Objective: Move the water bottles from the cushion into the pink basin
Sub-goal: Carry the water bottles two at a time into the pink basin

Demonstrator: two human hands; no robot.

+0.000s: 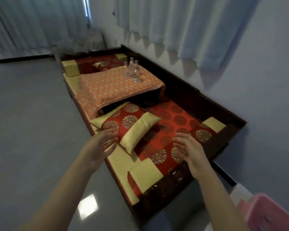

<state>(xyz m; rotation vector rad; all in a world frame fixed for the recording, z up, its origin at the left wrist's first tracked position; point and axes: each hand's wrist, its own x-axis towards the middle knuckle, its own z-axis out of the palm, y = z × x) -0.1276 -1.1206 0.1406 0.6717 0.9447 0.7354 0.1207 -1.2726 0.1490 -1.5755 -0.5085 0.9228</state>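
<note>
Several clear water bottles [133, 70] stand upright in a cluster on an orange patterned cushion [113, 87] far along a low dark wooden bench. The pink basin [274, 212] shows only partly at the bottom right corner, on the floor. My left hand [100, 145] and my right hand [188, 149] are both held out in front of me over the near red and gold cushion, fingers spread and holding nothing. Both hands are well short of the bottles.
A small gold pillow [138, 132] lies on the near red cushion [170, 130]. The dark bench frame [207, 104] runs along a pale wall with curtains. Grey glossy floor [32, 130] spreads to the left.
</note>
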